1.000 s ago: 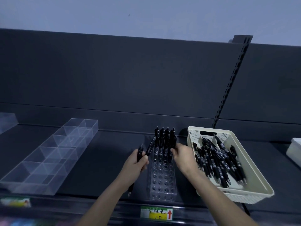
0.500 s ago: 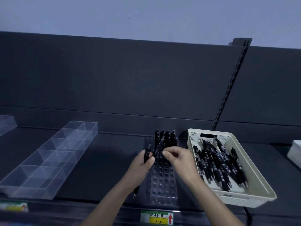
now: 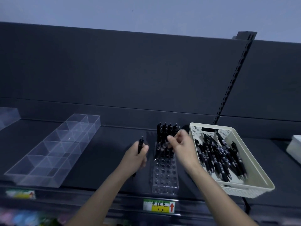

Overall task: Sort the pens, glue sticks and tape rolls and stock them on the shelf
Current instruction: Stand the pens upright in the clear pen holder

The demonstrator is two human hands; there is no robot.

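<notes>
A clear pen rack [image 3: 164, 175] with rows of holes stands on the dark shelf [image 3: 97, 160]. Several black pens [image 3: 167, 129] stand upright in its far rows. My left hand [image 3: 136, 158] grips one black pen [image 3: 140, 145] upright, just left of the rack. My right hand [image 3: 180, 146] is over the rack's middle and pinches another black pen [image 3: 162, 146], which is blurred and tilted down toward the holes. A cream basket [image 3: 254, 181] to the right holds several loose black pens [image 3: 219, 159].
A clear divided tray [image 3: 53, 150] lies empty on the shelf's left. Another clear box [image 3: 8, 116] shows at the far left edge and a white container [image 3: 294, 148] at the far right. A yellow price label [image 3: 158, 206] sits on the shelf's front rail.
My right hand took a pen from my left hand's side and carried it right and down over the rack. My left hand drew back a little to the left with its own pen.
</notes>
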